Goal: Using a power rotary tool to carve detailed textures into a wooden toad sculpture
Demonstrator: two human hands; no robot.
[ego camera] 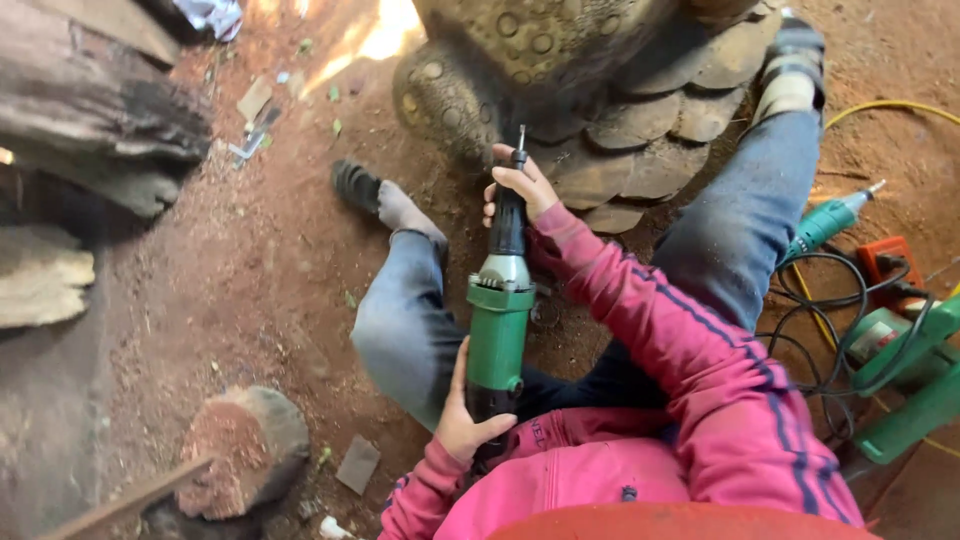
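- Green die grinder [499, 320]: long-bodied power tool, green housing, grey collar, black neck, thin bit at the tip. Held in both hands, pointing up and away from the body, over the lap between the knees.
- Left hand [466, 420]: closed around the dark rear end of the grinder, thumb lying across the housing, close against the pink jacket.
- Right hand [522, 190]: wrapped around the black neck just below the bit, fingers curled shut; pink sleeve with dark stripes runs back from it.
- Carved wooden sculpture [600, 100]: directly beyond the right hand, large, with overlapping scale shapes and small raised circles. The bit stands at or just short of its surface; contact cannot be told.
- Legs in blue jeans, grey socks and dark footwear: spread to either side of the hands, feet beside the sculpture.
- Second green power tool [828, 220]: on the earth floor, well to the right of the right hand, tip pointing away.
- Larger green machine [915, 385] with black cables [810, 340] and an orange socket block [890, 265]: further right, near the right elbow.
- Yellow cord [890, 105]: far right, beyond the tools.
- Log stump [245, 450]: on the floor, left of the left hand.
- Rough timber [90, 120]: far left, well apart from both hands.
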